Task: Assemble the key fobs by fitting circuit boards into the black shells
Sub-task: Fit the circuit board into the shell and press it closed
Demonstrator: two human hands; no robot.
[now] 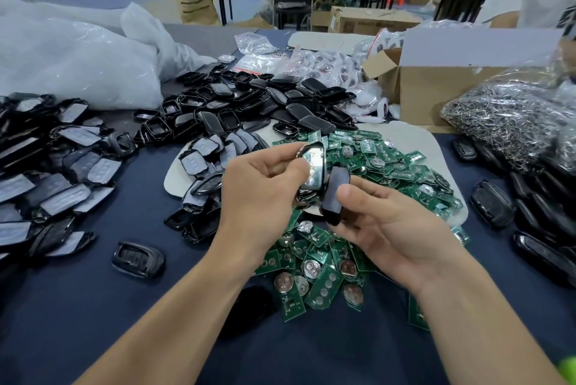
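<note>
Over a heap of green circuit boards [324, 278], the left hand [265, 191] pinches an open black plastic shell half [314, 163] and the right hand [386, 225] grips a black cover [335, 194] against it, apparently next to be aligned and snapped shut.

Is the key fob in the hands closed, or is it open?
Open: it is in two halves. The left hand holds one half, its shiny inside showing; the right hand holds the black cover beside it.
</note>
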